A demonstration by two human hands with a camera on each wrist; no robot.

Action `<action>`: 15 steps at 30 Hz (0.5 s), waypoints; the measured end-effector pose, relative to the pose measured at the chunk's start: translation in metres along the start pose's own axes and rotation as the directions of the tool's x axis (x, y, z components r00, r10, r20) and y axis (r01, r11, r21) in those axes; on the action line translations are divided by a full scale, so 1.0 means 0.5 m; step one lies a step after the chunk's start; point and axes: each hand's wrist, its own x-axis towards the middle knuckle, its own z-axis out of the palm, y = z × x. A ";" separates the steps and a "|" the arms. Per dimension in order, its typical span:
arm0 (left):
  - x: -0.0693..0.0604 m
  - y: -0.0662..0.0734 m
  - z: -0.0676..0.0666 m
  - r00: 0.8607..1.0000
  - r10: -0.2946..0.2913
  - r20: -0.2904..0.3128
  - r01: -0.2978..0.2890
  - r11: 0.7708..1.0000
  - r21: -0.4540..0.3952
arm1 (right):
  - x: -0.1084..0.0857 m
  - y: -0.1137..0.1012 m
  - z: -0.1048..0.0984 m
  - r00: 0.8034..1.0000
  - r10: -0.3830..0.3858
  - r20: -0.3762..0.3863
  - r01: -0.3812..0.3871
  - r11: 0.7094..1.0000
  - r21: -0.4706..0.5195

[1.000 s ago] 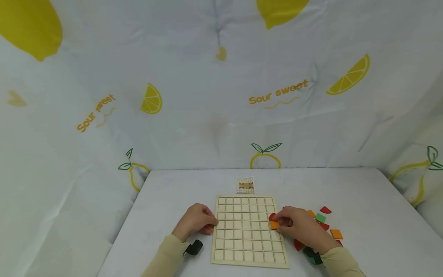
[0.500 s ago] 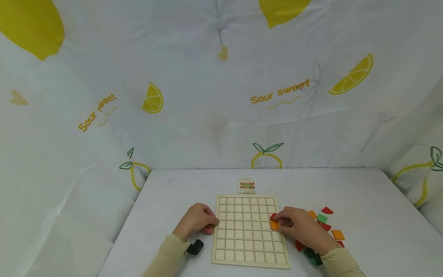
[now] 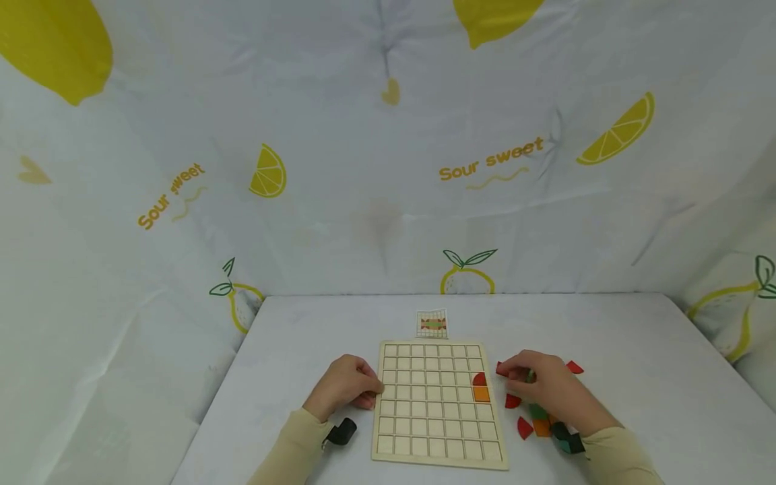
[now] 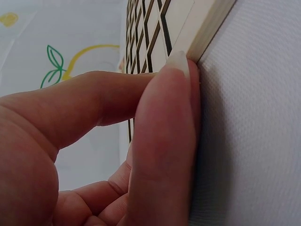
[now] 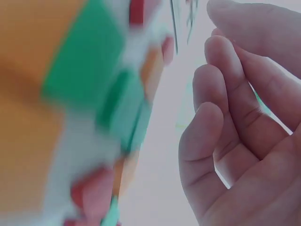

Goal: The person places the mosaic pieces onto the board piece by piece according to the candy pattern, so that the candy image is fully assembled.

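In the head view a pale wooden grid board (image 3: 433, 407) lies flat on the white table. My left hand (image 3: 344, 384) pinches its left edge; the left wrist view has the thumb (image 4: 164, 136) against the rim. Two pieces sit in cells by the board's right side, a red quarter-round tile (image 3: 479, 379) and an orange square tile (image 3: 481, 394). My right hand (image 3: 548, 387) hovers over loose tiles right of the board. Its fingers (image 5: 207, 132) are loosely bent, and nothing shows between them in the right wrist view. The hand hides part of the tile group.
Beyond the board's far edge lies a small pattern card (image 3: 432, 324). Near the right hand are a red tile (image 3: 525, 428), an orange tile (image 3: 541, 428), a green tile (image 3: 537, 411) and several others. A printed cloth (image 3: 364, 168) hangs behind the table.
My right hand has let go of the tiles at the board's right edge and moved right, over the loose tiles. The left hand stays at the board's left edge.
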 end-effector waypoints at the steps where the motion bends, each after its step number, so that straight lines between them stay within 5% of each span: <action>1: 0.000 0.000 0.000 1.000 -0.001 0.001 0.001 1.000 0.003 | -0.001 0.011 -0.011 1.000 0.023 -0.009 -0.023 1.000 0.004; 7: -0.001 -0.001 -0.002 1.000 -0.006 0.005 0.006 1.000 0.016 | -0.006 0.092 -0.072 0.991 0.133 -0.033 -0.133 0.991 -0.001; 15: -0.002 0.004 0.002 1.000 0.001 0.006 -0.001 1.000 0.018 | -0.005 0.162 -0.147 0.992 0.111 -0.057 -0.117 0.987 -0.114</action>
